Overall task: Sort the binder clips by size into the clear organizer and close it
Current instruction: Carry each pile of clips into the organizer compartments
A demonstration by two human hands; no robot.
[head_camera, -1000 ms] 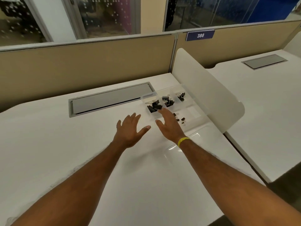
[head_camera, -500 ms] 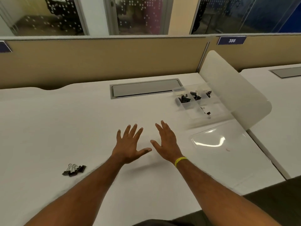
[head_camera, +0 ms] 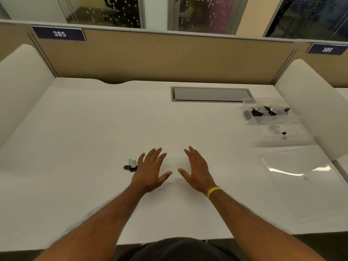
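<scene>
Fingers [head_camera: 155, 156]: spread straight on both hands, holding nothing; palms face down over the table [head_camera: 84, 129].
Left hand [head_camera: 150, 170]: now just beside the loose binder clips [head_camera: 130, 165], its little-finger edge almost on them; whether it touches them I cannot tell.
Right hand [head_camera: 197, 172]: with a yellow wristband [head_camera: 213, 191], it hovers beside the left hand, well apart from the clear organizer [head_camera: 293, 127].
What changed: a second ago both hands were up at the organizer, the right one over its compartments. They have since pulled away to the middle of the table and the view has swung left with them. The loose cluster, unseen then, now sits right by the left hand.
Organizer: far right of the table, blurred; sorted clips [head_camera: 257, 112] lie in the far compartments, and one small clip [head_camera: 284, 133] in a nearer one.
Lid [head_camera: 301, 178]: open, lying flat on the table on the near side of the organizer.
Meaning for the task: one drop-off looks finished and the next fetch is starting; the small cluster on the left appears to be the last unsorted lot.
Next move: likely a pinch on that cluster by the left hand, then a carry across to the matching compartment.
Left to do: sort this lot and close the lid.
</scene>
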